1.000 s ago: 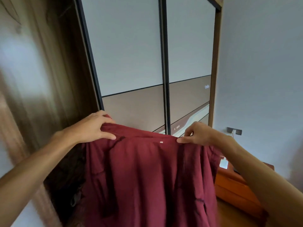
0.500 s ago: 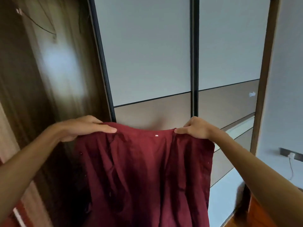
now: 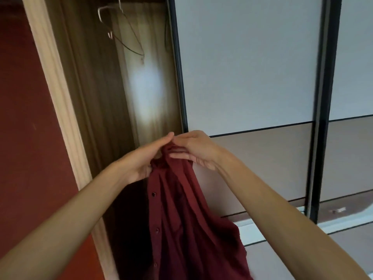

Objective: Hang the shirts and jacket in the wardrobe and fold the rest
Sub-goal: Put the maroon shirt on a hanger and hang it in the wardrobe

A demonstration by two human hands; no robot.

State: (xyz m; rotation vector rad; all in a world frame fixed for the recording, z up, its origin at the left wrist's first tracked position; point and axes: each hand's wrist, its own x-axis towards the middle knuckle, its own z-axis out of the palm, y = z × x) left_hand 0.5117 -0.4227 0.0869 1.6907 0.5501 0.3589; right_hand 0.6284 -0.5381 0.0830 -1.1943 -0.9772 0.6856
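Head view, shirt (image 3: 181, 219) beside door edge (image 3: 179, 87), wardrobe (image 3: 113, 93) open

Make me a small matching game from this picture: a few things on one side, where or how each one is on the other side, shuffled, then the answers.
Things
1. shirt
2. wire hanger
3. sliding door
4. left hand

Descriptions
A. high up inside the open wardrobe
B. pale grey upper panel, to the right of the opening
C. dark red, hanging down, bunched at the top
D. grips the top of the cloth, close to the right hand

Pairs: 1-C, 2-A, 3-B, 4-D
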